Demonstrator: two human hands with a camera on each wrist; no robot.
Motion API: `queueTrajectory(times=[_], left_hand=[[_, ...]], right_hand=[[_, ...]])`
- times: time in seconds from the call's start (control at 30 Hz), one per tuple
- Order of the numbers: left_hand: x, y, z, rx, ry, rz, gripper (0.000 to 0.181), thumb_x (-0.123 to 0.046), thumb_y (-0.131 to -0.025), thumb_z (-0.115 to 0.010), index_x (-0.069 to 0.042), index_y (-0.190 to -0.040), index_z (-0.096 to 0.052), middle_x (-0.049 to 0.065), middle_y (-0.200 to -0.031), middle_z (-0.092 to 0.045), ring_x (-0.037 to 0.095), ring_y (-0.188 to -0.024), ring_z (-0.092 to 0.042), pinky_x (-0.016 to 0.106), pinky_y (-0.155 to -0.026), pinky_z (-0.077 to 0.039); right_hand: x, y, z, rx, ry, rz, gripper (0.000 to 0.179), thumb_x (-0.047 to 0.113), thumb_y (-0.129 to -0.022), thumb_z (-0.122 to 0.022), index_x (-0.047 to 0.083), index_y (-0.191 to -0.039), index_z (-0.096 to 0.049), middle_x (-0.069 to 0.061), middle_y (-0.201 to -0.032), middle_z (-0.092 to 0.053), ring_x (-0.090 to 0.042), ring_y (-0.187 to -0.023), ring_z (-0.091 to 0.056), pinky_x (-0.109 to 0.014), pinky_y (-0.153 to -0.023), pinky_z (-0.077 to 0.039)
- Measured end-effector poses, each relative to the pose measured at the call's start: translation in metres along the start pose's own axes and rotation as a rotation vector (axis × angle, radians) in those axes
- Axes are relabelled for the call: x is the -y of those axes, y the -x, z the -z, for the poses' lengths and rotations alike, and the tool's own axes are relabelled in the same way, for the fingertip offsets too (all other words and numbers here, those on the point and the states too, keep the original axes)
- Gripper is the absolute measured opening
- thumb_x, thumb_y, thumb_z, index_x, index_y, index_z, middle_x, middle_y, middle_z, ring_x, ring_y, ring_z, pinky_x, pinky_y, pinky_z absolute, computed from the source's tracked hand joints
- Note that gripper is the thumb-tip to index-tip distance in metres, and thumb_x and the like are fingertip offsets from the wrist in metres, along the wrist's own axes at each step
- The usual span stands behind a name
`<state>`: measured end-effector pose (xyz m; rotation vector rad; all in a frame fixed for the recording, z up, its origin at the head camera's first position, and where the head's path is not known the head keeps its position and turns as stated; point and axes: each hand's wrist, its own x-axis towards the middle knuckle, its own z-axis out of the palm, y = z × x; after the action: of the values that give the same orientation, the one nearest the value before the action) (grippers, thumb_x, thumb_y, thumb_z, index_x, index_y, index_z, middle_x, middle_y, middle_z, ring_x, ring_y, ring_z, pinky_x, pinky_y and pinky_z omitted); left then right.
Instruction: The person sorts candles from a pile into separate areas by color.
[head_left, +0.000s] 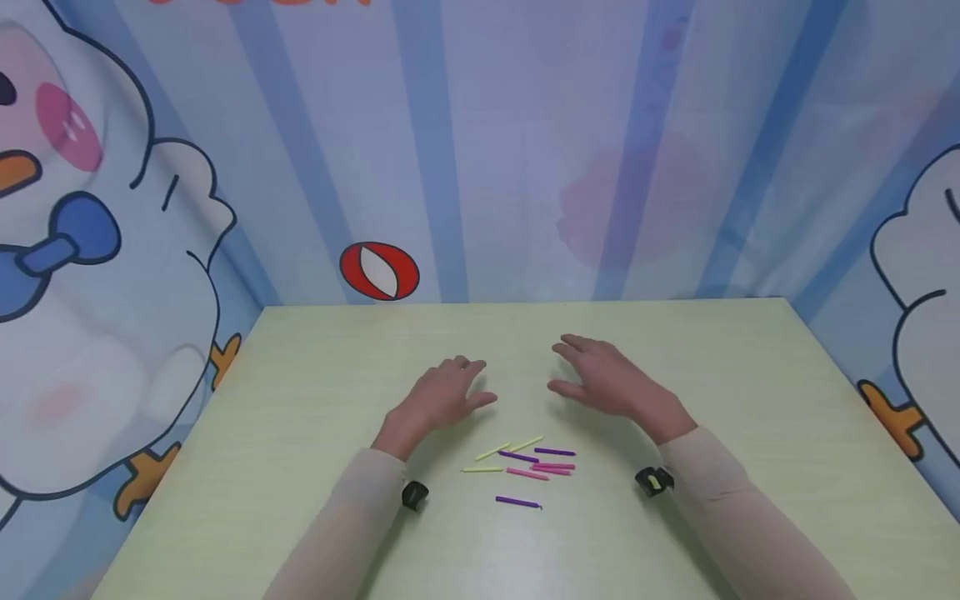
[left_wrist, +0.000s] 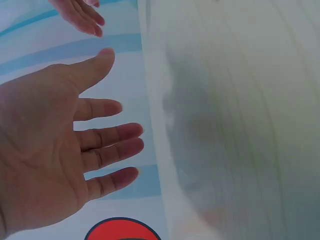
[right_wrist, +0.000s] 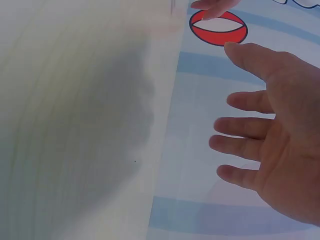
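My left hand [head_left: 438, 395] hovers over the table left of centre, its fingers loosely extended and nothing in its palm. Opposite it, my right hand [head_left: 607, 379] also hovers, fingers spread and holding nothing. Between the forearms, nearer to me, lies a loose group of thin stick candles. Yellow candles [head_left: 482, 470] are on the group's left and far side. Pink candles [head_left: 527, 474] lie at its middle and right. Two purple candles [head_left: 555, 452] are among them, and another purple candle [head_left: 517, 502] with a wick-like tip lies apart, closest to me. Neither hand touches any candle.
The pale wooden-look table [head_left: 322, 350] ends at a far edge against a blue striped backdrop [head_left: 510, 150] printed with cartoon figures. Each wrist bears a small black camera, one on the left [head_left: 415, 495] and one on the right [head_left: 655, 481].
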<state>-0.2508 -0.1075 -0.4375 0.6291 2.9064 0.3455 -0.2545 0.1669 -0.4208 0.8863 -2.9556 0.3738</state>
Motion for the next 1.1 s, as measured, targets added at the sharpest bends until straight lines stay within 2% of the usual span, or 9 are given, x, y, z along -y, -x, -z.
queueTrajectory(times=[0.23, 0.37, 0.5, 0.77, 0.93, 1.1], left_hand=[[-0.009, 0.001, 0.005, 0.044, -0.013, -0.027, 0.059, -0.045, -0.097, -0.063, -0.011, -0.144, -0.054, 0.011, -0.138, -0.058, 0.027, -0.126, -0.055, 0.045, -0.104, -0.044], [-0.012, 0.003, 0.008, 0.092, 0.053, -0.023, 0.055, -0.042, -0.096, -0.066, -0.011, -0.140, -0.057, 0.007, -0.118, -0.067, 0.020, -0.103, -0.063, 0.038, -0.092, -0.051], [-0.016, 0.006, 0.009, 0.139, 0.116, -0.047, 0.052, -0.040, -0.096, -0.067, -0.010, -0.137, -0.059, 0.002, -0.101, -0.066, 0.015, -0.085, -0.059, 0.034, -0.081, -0.051], [-0.024, 0.007, 0.010, 0.197, 0.070, -0.066, 0.043, -0.034, -0.093, -0.072, -0.012, -0.128, -0.065, -0.001, -0.092, -0.064, 0.014, -0.080, -0.058, 0.031, -0.077, -0.051], [-0.030, 0.008, 0.007, 0.220, 0.043, -0.093, 0.032, -0.026, -0.090, -0.076, -0.010, -0.117, -0.069, -0.001, -0.091, -0.064, 0.014, -0.077, -0.056, 0.029, -0.076, -0.049], [-0.031, 0.012, 0.002, 0.227, 0.069, -0.110, 0.015, -0.023, -0.091, -0.075, -0.012, -0.102, -0.071, -0.005, -0.082, -0.061, 0.012, -0.074, -0.055, 0.027, -0.071, -0.047]], right_hand=[[0.007, 0.000, 0.001, 0.053, -0.050, -0.007, 0.059, 0.038, -0.096, -0.065, -0.001, -0.139, -0.054, -0.021, -0.138, -0.056, -0.038, -0.127, -0.054, -0.051, -0.105, -0.041], [0.011, 0.002, 0.000, 0.075, -0.078, 0.029, 0.055, 0.035, -0.098, -0.064, -0.002, -0.137, -0.056, -0.020, -0.134, -0.059, -0.036, -0.123, -0.057, -0.050, -0.103, -0.043], [0.015, 0.004, -0.001, 0.077, -0.084, 0.070, 0.052, 0.034, -0.098, -0.063, -0.003, -0.135, -0.058, -0.019, -0.130, -0.062, -0.035, -0.119, -0.060, -0.049, -0.101, -0.046], [0.022, 0.004, -0.005, 0.102, -0.059, 0.130, 0.038, 0.024, -0.096, -0.067, -0.001, -0.125, -0.066, -0.014, -0.115, -0.069, -0.027, -0.101, -0.067, -0.043, -0.091, -0.052], [0.028, 0.005, -0.010, 0.135, -0.050, 0.156, 0.023, 0.015, -0.092, -0.072, 0.002, -0.110, -0.073, -0.009, -0.102, -0.072, -0.020, -0.089, -0.068, -0.037, -0.083, -0.055], [0.032, 0.008, -0.013, 0.165, -0.042, 0.190, 0.014, 0.012, -0.091, -0.071, 0.005, -0.102, -0.077, -0.004, -0.092, -0.069, -0.018, -0.085, -0.066, -0.034, -0.079, -0.055]])
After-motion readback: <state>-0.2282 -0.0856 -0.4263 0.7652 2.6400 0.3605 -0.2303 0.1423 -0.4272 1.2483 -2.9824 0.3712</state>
